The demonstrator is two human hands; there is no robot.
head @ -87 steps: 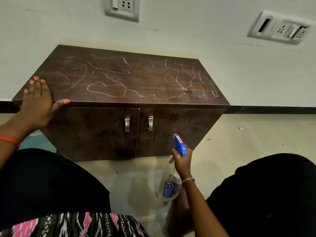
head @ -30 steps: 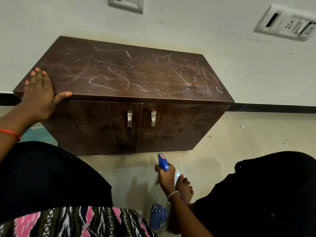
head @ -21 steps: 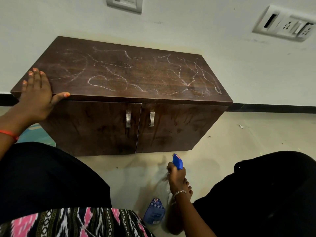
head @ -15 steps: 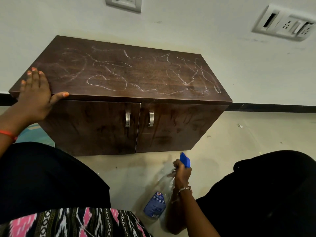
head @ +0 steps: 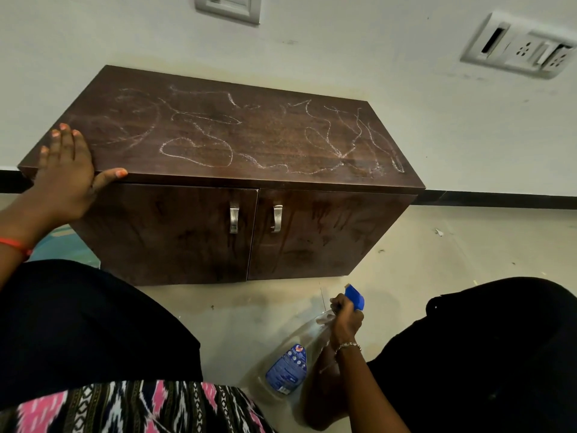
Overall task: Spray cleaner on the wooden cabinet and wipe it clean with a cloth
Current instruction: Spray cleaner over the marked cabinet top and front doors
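A low dark wooden cabinet [head: 281, 142] stands against the wall, its top covered in white chalk scribbles. Wet streaks run down its right door [head: 327, 232]. My left hand [head: 67, 173] lies flat on the top's front left corner, thumb over the edge. My right hand [head: 345, 320] grips the neck of a clear spray bottle [head: 290, 354] with a blue trigger head [head: 355, 296] and a blue label. The bottle is low, tilted, near the floor in front of the right door. No cloth is in view.
Two metal handles [head: 254, 218] sit at the middle of the doors. Wall sockets [head: 518, 46] are mounted above. My knees in black cloth [head: 484, 354] flank the beige floor [head: 437, 260] before the cabinet. A teal patch [head: 62, 248] shows at the left.
My right hand has come down from the right door toward the floor with the bottle, then shifted right, tilting it. My left hand has stayed on the corner.
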